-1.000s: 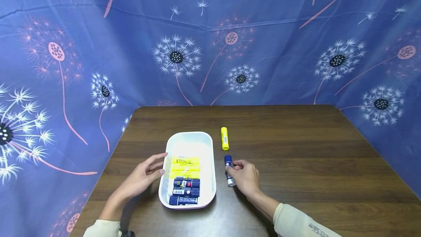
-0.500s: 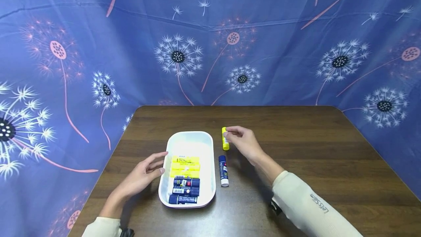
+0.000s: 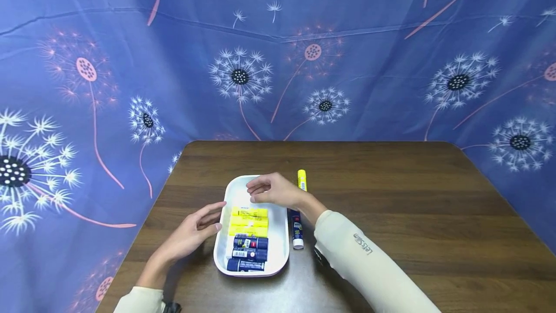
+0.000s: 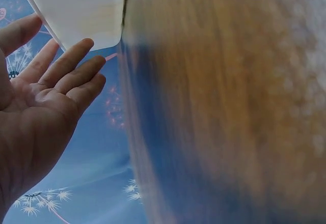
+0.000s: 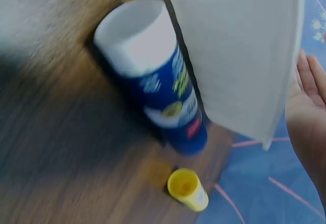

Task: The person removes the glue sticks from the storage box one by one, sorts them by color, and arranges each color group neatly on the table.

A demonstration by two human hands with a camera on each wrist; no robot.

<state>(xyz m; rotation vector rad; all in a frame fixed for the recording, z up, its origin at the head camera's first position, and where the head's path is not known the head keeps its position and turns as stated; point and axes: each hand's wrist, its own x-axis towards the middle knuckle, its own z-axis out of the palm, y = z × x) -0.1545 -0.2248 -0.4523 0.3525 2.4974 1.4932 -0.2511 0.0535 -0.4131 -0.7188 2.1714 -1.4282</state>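
Hovering right grip [image 3: 278,191] above white tray [image 3: 278,243], left grip [image 3: 191,232] alongside

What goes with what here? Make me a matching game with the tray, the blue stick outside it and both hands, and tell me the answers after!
Things
1. Tray
2. Loose blue stick
3. Left hand
4. Right hand

Clues
A. Above the far part of the tray
B. On the table, to the right of the tray
C. White, with yellow sticks lying in it
D. By the tray's left edge

Right pairs: 1-C, 2-B, 3-D, 4-A
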